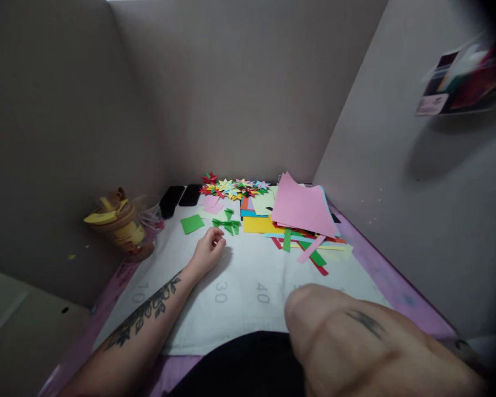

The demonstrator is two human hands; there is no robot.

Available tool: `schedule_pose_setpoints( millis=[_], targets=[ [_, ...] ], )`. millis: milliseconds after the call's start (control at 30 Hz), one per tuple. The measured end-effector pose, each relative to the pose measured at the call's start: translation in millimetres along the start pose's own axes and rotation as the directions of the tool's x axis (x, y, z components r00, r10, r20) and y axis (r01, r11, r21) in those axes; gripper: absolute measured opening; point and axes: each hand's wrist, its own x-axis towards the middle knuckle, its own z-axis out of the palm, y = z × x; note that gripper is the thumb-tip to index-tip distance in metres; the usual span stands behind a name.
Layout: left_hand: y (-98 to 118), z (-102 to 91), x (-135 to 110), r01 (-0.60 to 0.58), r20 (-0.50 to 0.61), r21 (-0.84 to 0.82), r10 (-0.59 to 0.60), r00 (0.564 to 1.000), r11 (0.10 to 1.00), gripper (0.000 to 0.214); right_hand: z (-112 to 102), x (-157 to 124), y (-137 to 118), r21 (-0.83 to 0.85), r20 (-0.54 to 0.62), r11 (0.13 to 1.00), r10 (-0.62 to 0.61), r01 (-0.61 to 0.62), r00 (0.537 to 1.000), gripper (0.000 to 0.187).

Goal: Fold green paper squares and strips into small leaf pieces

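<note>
My left hand [209,249] rests on a white mat [240,270] with its fingers curled in, and no object shows in it. Just beyond its fingertips lies a folded green paper piece [227,223] with several points. A green paper square [192,224] is flat on the mat to the left of that. At the lower right, a large bare limb [380,347] with a dark mark fills the view close to the camera; I cannot tell which part of the body it is. My right hand's fingers are not visible.
Folded multicoloured paper stars [233,188] lie along the back wall, beside two black phone-like slabs [190,195]. Pink sheets [301,207] cover coloured paper strips [312,251] at the right. A brown-and-yellow cup [122,226] stands left. A bag [450,85] hangs on the right wall.
</note>
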Motion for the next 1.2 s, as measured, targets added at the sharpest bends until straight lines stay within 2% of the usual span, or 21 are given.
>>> schedule_pose_setpoints(
  millis=[33, 67, 100, 167, 267, 300, 367, 433, 500, 600, 733, 833, 933, 1067, 1200],
  targets=[
    [-0.1, -0.3, -0.5, -0.005, 0.010, -0.016, 0.005, 1.000, 1.000, 0.014, 6.2, 3.7, 14.2, 0.048, 0.023, 0.997, -0.066, 0.065, 0.998, 0.005],
    [-0.4, -0.7, -0.9, -0.015, 0.032, -0.042, 0.016, 0.999, 0.999, 0.016, 13.6, 7.6, 32.1, 0.070, 0.032, 0.994, -0.081, 0.078, 0.996, 0.009],
    [-0.7, -1.1, -1.4, -0.027, 0.066, -0.072, 0.032, 0.997, 0.997, 0.019, 21.8, 10.8, 53.4, 0.066, 0.013, 0.997, -0.041, 0.040, 0.999, 0.013],
    [-0.8, -1.8, -2.7, -0.043, 0.144, -0.114, 0.059, 0.988, 0.993, 0.028, 38.2, 13.3, 101.5, 0.009, -0.076, 0.985, 0.175, -0.175, 0.982, 0.018],
    [1.3, -0.2, -4.7, -0.016, 0.229, -0.097, 0.038, 0.973, 0.995, 0.034, 55.7, 5.5, 167.7, 0.005, -0.202, 0.879, 0.467, -0.476, 0.861, 0.018],
    [2.3, 1.1, -5.1, 0.008, 0.237, -0.098, 0.015, 0.971, 0.995, 0.030, 59.3, 1.0, 183.6, 0.018, -0.208, 0.847, 0.523, -0.531, 0.826, 0.018],
    [4.3, 4.4, -5.4, 0.075, 0.241, -0.132, -0.042, 0.970, 0.988, 0.024, 64.3, -7.8, 204.1, 0.062, -0.156, 0.813, 0.581, -0.579, 0.799, 0.019],
    [5.6, 7.2, -4.8, 0.134, 0.219, -0.183, -0.093, 0.971, 0.974, 0.023, 68.1, -14.2, 212.5, 0.072, -0.098, 0.796, 0.606, -0.601, 0.790, 0.021],
    [6.8, 8.3, -3.9, 0.143, 0.193, -0.201, -0.104, 0.976, 0.969, 0.023, 71.4, -17.4, 214.3, 0.041, -0.056, 0.783, 0.622, -0.621, 0.781, 0.026],
    [10.6, 6.0, -2.9, 0.079, 0.164, -0.150, -0.054, 0.985, 0.986, 0.022, 74.2, -17.6, 212.9, 0.019, -0.027, 0.773, 0.635, -0.635, 0.772, 0.023],
    [17.9, 1.3, -4.6, -0.025, 0.176, 0.005, 0.024, 0.984, 1.000, 0.021, 71.6, -15.2, 209.9, 0.141, -0.099, 0.776, 0.629, -0.615, 0.771, 0.013],
    [19.5, 1.2, -6.7, -0.108, 0.216, 0.092, 0.086, 0.973, 0.990, 0.020, 69.1, -15.3, 209.3, 0.196, -0.089, 0.768, 0.633, -0.610, 0.769, 0.012],
    [17.8, 3.6, -7.4, -0.140, 0.217, 0.116, 0.112, 0.970, 0.983, 0.019, 69.8, -17.1, 210.7, 0.263, -0.080, 0.722, 0.677, -0.639, 0.732, 0.014],
    [16.1, 6.2, -6.4, -0.121, 0.167, 0.092, 0.104, 0.980, 0.988, 0.016, 73.2, -18.3, 212.8, 0.434, -0.061, 0.626, 0.738, -0.648, 0.672, 0.017],
    [16.8, 5.8, -6.6, -0.100, 0.101, 0.063, 0.094, 0.990, 0.993, 0.015, 74.9, -18.0, 215.1, 0.480, -0.045, 0.593, 0.752, -0.646, 0.658, 0.019]
  ],
)
